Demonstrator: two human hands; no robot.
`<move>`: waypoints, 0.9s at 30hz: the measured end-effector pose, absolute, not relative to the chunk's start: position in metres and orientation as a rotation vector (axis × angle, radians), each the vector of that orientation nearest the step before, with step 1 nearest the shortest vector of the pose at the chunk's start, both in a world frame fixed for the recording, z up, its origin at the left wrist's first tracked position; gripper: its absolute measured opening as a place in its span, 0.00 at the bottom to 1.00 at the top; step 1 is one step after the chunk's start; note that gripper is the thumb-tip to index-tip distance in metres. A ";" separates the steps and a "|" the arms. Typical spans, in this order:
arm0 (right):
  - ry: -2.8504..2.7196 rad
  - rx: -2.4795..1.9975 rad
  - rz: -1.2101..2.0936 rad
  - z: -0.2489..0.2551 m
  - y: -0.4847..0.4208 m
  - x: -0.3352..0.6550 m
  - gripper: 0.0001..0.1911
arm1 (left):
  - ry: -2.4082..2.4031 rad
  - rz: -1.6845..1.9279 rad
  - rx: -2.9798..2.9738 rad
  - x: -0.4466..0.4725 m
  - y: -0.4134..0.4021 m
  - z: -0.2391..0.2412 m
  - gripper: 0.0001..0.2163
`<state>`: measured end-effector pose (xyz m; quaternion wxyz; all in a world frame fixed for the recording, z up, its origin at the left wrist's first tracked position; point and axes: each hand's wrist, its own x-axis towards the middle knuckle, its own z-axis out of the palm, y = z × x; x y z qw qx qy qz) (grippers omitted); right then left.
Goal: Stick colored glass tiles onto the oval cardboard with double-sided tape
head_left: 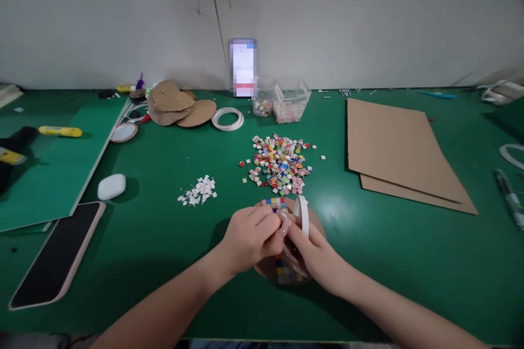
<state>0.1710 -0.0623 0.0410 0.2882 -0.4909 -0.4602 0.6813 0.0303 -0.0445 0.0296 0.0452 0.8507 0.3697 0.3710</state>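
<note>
Disc: cardboard disc [264,270] lies flat under both hands, with tile rows at its far and near edges.
Right hand [317,253]: grasps the white tape roll [303,212] upright, leaving the fingertips free.
Left hand [249,237]: clenched in a pinch against the right fingertips; what it pinches is hidden.
Room: plain grey wall [368,11].
Surface: green table [388,262], with a loose tile heap [280,163] just beyond the disc.

The scene is viewed from a head-worn camera, aimed forward and down across the flat green table [164,240]. The left hand [249,237] and right hand [313,253] are seen close, low at centre; the pale grey wall [368,22] is framed far beyond them.
</note>
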 end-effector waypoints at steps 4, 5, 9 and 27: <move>-1.234 -1.276 1.826 0.042 -0.065 0.169 0.21 | 1.100 1.209 2.496 0.032 -0.048 0.027 0.13; -1.239 -1.254 1.830 0.042 -0.066 0.169 0.21 | 1.099 1.220 2.471 0.033 -0.048 0.026 0.13; -1.206 -1.239 1.849 0.041 -0.068 0.169 0.20 | 1.155 1.212 2.378 0.036 -0.053 0.025 0.13; -1.757 -1.188 1.242 0.036 -0.060 0.175 0.14 | 1.284 0.994 1.862 0.041 -0.063 0.033 0.11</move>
